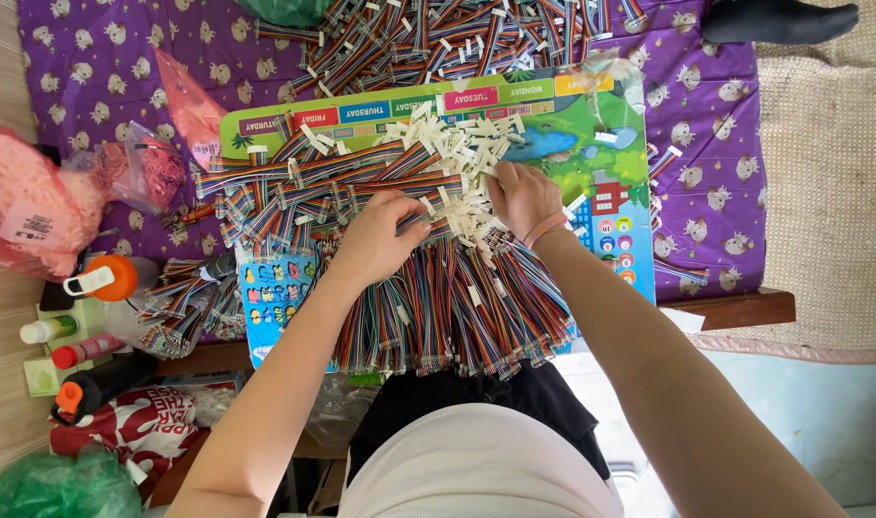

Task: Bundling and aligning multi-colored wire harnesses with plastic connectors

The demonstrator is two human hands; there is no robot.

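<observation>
A big heap of rainbow ribbon cables (457, 307) with white plastic connectors (462, 158) lies across a colourful children's board (591, 153) in front of me. My left hand (380, 235) rests on the heap, fingers curled around a bundle of cables near their connector ends. My right hand (522, 197), with a pink band on the wrist, presses into the white connectors just right of the left hand, fingers closed among them. More cables lie stacked sideways (294, 187) to the left of both hands.
Another cable pile (438, 38) lies far back on a purple patterned cloth (706, 144). Pink bags (35, 201) sit at left, with bottles (102, 278) and a green bag (64, 484) below them. A dark foot (778, 19) shows at top right.
</observation>
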